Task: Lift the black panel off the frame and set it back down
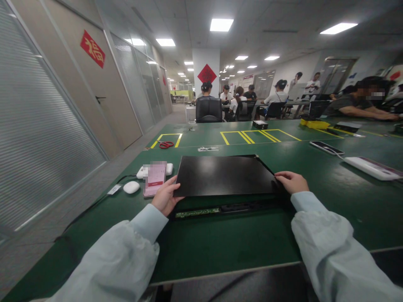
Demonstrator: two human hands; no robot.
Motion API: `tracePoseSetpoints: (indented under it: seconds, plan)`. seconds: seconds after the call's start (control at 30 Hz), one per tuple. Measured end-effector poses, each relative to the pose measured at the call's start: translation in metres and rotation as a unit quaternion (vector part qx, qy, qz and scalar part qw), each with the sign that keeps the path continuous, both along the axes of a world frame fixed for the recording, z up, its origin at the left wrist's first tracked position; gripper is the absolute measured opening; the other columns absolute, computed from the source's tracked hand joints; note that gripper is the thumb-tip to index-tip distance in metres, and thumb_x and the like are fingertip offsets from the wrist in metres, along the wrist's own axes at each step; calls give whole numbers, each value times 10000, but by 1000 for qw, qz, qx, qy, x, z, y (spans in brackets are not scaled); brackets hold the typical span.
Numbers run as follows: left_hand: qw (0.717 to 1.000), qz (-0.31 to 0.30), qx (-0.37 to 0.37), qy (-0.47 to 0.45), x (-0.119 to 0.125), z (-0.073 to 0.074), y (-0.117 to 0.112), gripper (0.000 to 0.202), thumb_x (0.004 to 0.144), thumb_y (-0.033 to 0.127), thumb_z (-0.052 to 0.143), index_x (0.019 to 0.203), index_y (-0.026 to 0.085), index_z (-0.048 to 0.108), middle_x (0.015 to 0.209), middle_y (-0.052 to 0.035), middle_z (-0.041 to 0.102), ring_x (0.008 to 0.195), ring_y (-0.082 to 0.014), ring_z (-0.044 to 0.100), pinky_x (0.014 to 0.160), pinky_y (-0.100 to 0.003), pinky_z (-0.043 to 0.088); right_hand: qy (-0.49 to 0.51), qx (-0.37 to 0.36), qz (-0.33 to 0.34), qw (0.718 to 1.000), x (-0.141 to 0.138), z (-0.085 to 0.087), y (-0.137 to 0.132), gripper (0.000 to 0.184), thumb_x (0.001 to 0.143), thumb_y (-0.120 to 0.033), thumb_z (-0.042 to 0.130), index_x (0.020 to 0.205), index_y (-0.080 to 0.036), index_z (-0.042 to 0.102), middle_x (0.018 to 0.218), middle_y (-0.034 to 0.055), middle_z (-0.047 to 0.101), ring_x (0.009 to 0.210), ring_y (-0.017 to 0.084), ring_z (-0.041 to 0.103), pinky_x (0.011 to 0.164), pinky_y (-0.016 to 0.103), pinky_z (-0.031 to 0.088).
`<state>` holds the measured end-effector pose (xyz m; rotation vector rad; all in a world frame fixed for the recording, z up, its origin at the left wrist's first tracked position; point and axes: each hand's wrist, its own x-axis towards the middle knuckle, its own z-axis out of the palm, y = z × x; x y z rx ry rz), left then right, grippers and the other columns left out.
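A flat black display panel (225, 176) is tilted up above the green table, its dark face towards me. My left hand (166, 196) is closed on its left edge, thumb on the face and fingers underneath. At the right side my right hand (291, 181) pinches the panel's edge between thumb and fingers. Below the near edge shows a strip of green circuit board (197, 213) beside a dark part. A black casing (242, 207) lies there, mostly hidden by the panel. Just left of my left hand is a pink-screened phone (155, 180).
A white rounded case (131, 187) and a cable lie at left. Red-handled scissors (166, 144) lie beyond, near yellow tape outlines. To the right are a phone (326, 147) and a white power bank (373, 167). Several people sit at tables behind, past a black chair (209, 110).
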<state>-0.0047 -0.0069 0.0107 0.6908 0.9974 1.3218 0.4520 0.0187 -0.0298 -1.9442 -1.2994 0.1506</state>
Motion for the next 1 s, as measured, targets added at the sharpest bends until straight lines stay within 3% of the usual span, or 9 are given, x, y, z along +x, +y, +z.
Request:
tracePoseSetpoints:
  seconds: [0.23, 0.53, 0.77, 1.0]
  plan:
    - [999, 11, -18, 30, 3, -3, -3, 640, 687, 17, 643, 1305, 175, 585, 994, -97, 748, 750, -222, 719, 498, -283, 581, -73, -15, 8, 997, 2, -3, 1, 216, 655, -352, 599, 730, -278, 788, 711, 17, 744, 708, 216, 675, 682, 320, 508]
    - [998, 17, -28, 48, 5, -2, -4, 614, 683, 17, 634, 1271, 189, 594, 1030, -90, 743, 769, -224, 715, 496, -286, 577, -155, -83, 7, 984, 1, -2, 1, 295, 719, -327, 556, 862, -299, 812, 866, 25, 764, 789, 233, 677, 704, 326, 508]
    - [998, -5, -25, 56, 4, -2, -4, 684, 685, 15, 623, 1345, 188, 570, 1024, -93, 752, 790, -230, 726, 540, -294, 596, -173, -64, 3, 983, 3, -5, 2, 276, 712, -330, 562, 827, -304, 811, 815, 21, 758, 731, 217, 664, 679, 312, 502]
    - [998, -31, -17, 53, 3, 1, -5, 679, 706, 20, 605, 1363, 188, 565, 1025, -96, 759, 692, -206, 721, 477, -272, 585, -155, -70, 3, 985, 3, -5, 2, 298, 720, -335, 551, 858, -294, 813, 851, 35, 760, 778, 238, 670, 723, 339, 511]
